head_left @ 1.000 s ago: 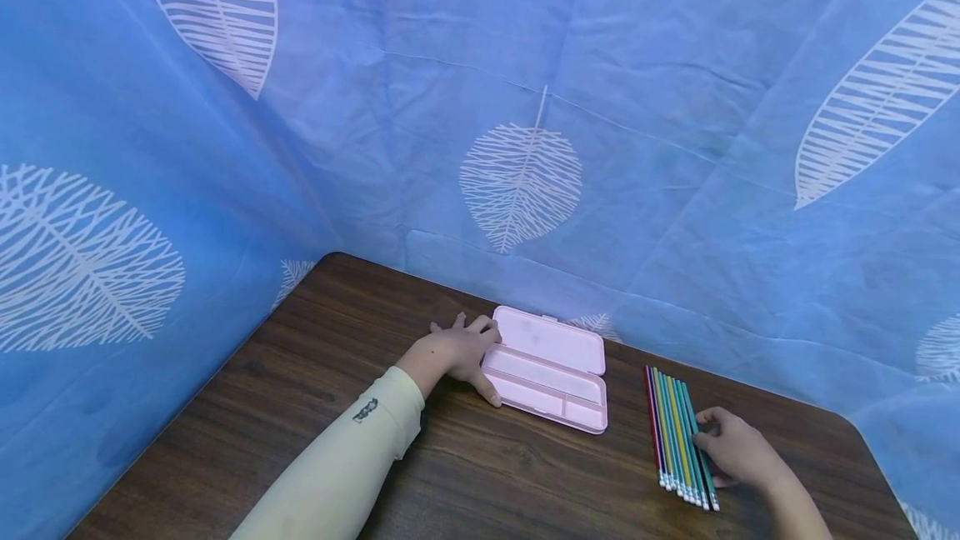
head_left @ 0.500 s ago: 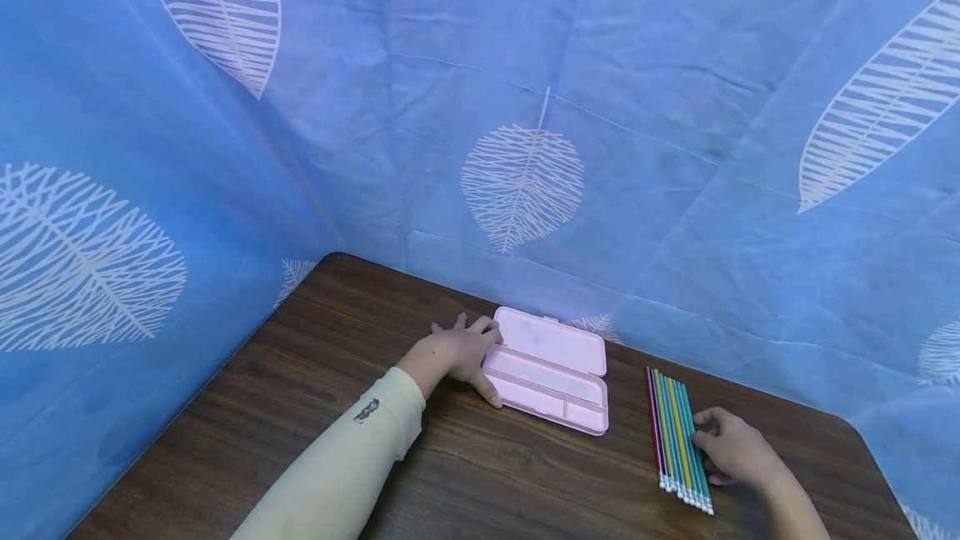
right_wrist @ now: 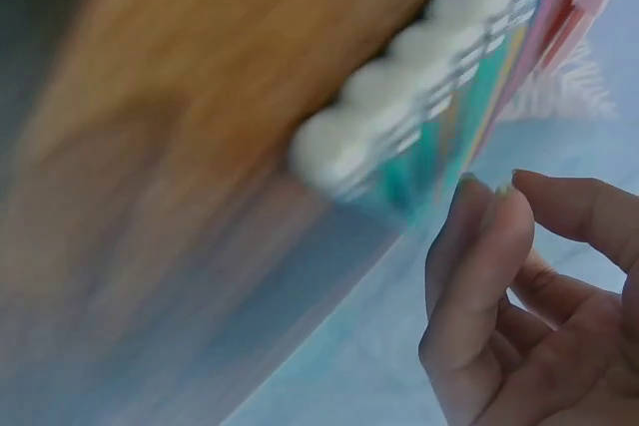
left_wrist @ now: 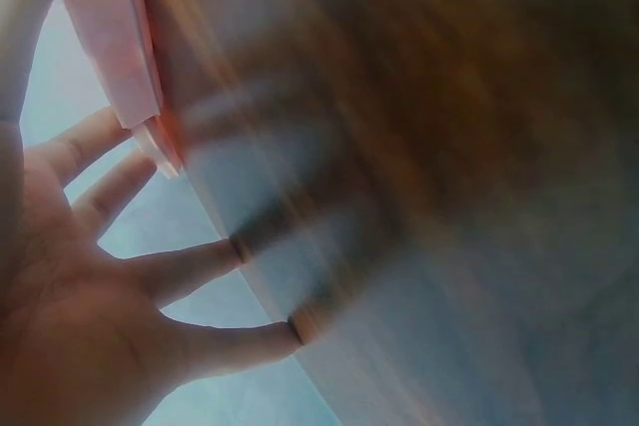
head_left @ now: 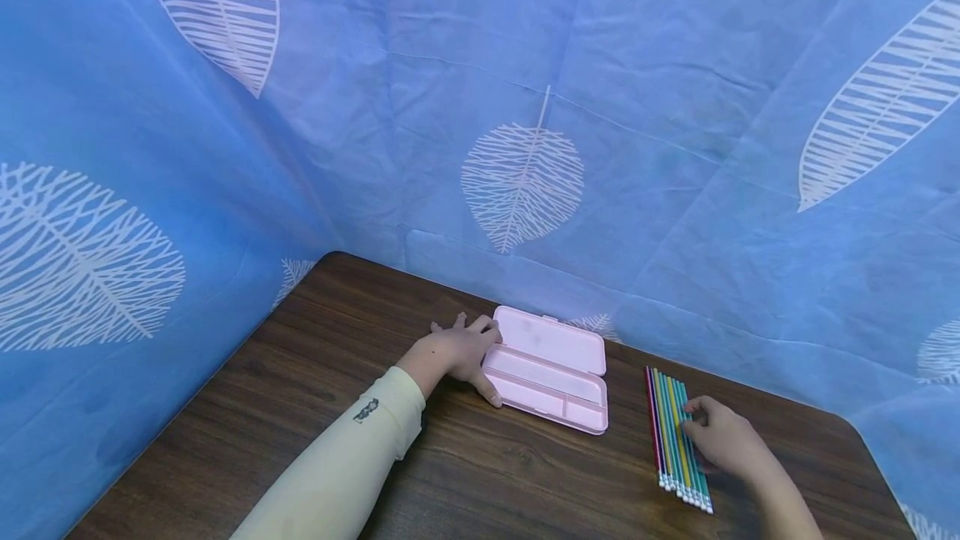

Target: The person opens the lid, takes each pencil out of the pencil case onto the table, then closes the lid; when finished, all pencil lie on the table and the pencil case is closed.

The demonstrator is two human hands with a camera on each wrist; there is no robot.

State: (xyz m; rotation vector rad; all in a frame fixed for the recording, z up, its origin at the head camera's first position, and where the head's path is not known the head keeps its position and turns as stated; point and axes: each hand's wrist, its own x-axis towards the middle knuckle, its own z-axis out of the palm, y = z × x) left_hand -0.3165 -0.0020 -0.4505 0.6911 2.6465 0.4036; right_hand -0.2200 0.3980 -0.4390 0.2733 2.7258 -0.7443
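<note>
A pink pencil case lies unfolded at the back of the table, its lid behind its divided tray. My left hand rests at the case's left end with spread fingers, some touching the case; in the left wrist view those fingers look straight. To the right, several pencils lie side by side in a flat row, their white erasers toward me. Over the row's right edge is my right hand, fingers bent. Its thumb and fingertips show nothing between them in the right wrist view; contact with the pencils is unclear.
The dark wooden table has rounded far corners. Behind it and at the left hangs a blue curtain with white leaf prints, close to the table's back edge.
The rightmost pencil, which was slanted away at its eraser end, has come in against the row. My right hand has shifted slightly left over the pencils. My left hand stays put.
</note>
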